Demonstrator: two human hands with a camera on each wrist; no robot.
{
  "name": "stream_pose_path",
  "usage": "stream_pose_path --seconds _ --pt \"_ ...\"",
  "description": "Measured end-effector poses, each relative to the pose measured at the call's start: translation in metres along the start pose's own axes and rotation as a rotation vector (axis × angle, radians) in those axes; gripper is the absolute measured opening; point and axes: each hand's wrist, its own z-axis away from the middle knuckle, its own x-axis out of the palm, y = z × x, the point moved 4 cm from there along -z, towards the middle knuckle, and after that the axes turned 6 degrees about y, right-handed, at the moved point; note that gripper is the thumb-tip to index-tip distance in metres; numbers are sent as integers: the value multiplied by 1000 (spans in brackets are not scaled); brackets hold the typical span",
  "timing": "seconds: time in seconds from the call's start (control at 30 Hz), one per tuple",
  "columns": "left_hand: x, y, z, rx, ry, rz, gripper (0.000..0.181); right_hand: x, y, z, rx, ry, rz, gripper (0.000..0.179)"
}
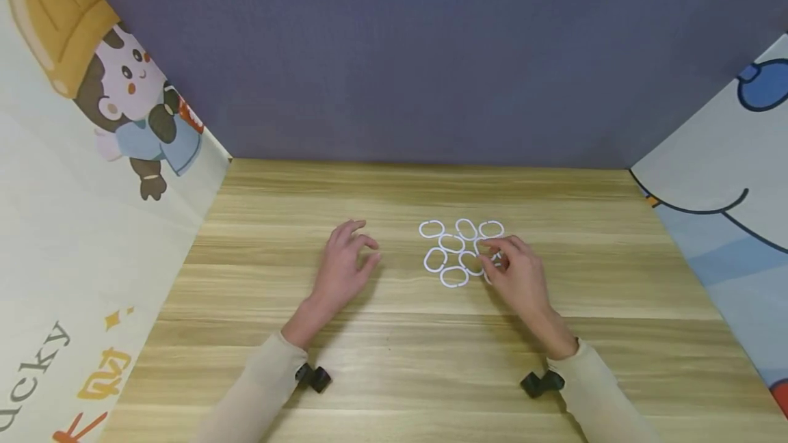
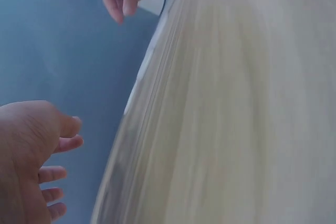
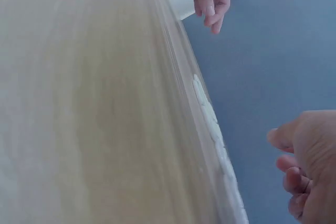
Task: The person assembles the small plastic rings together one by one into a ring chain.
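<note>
Several white oval links (image 1: pixel 454 286), some with a small gap in the band, lie flat in a loose cluster right of the table's middle. My right hand (image 1: pixel 520 275) hovers over the cluster's right side and hides part of some links. Its fingers are loosely bent, with nothing visible between thumb and fingertips. Seen edge-on in the right wrist view, the links (image 3: pixel 212 124) form a low white line below the hand. To the left of the cluster, my left hand (image 1: pixel 345 265) is held above the wood, fingers relaxed and apart, holding nothing.
The links lie on a wood-grain table (image 1: pixel 394 354). A dark blue-grey panel (image 1: pixel 425 60) stands along its back edge. Printed cartoon panels rise at the left (image 1: pixel 55 224) and right (image 1: pixel 708 149). Small black devices sit at both wrists.
</note>
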Motion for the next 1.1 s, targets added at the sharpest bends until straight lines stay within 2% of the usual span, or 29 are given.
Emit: stream_pose_path --seconds 0.13,0.27,0.37,0.53,0.73,0.97,1.1 --pt "21 -4 3 4 35 42 11 9 3 7 -8 1 -5 28" --pt "35 -3 6 -66 43 89 11 20 1 14 -51 -19 8 25" --pt "38 5 7 -155 20 113 12 28 -1 19 -73 -21 15 24" --pt "47 6 8 -220 4 110 12 35 -3 24 -89 6 -15 24" --pt "61 6 9 -208 7 110 12 42 -3 29 -90 -15 -54 24" --pt "75 16 6 -173 21 93 13 48 -2 33 -75 -32 -76 23" --pt "86 19 4 -171 6 87 14 51 0 36 -66 -41 -75 23"
